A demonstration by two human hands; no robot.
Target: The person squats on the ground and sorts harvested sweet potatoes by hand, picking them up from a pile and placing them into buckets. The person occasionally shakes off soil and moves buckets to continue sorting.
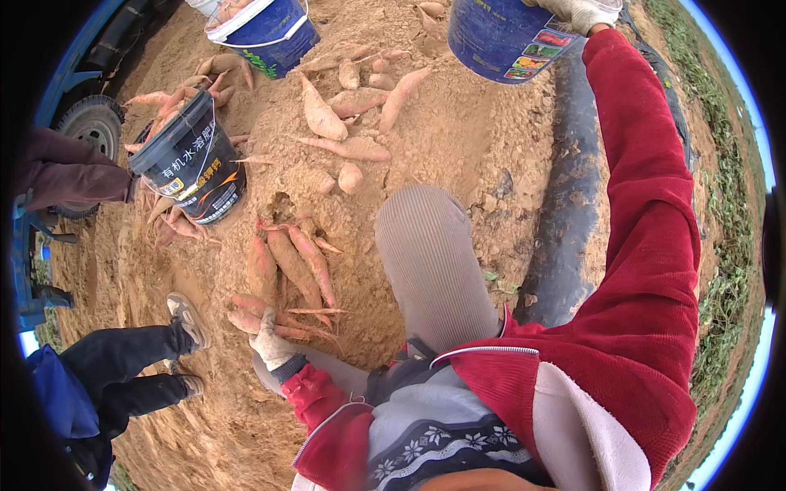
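My left hand (270,344), in a pale work glove, grips sweet potatoes (245,320) low at the left, their thin roots trailing to the right. Just above it, a clump of long sweet potatoes (295,264) lies on loose soil. At the top right my right hand (577,11), also gloved, has hold of the rim of a blue plastic bucket (506,40). The inside of that bucket is out of view. More sweet potatoes (353,101) lie on the soil between the buckets.
A black bucket (190,159) heaped with sweet potatoes and another blue bucket (276,37) stand at the left and top. A tire (92,129) of a blue vehicle and two people's legs (123,356) are at far left. Black plastic film (571,190) and green vines (724,245) run along the right.
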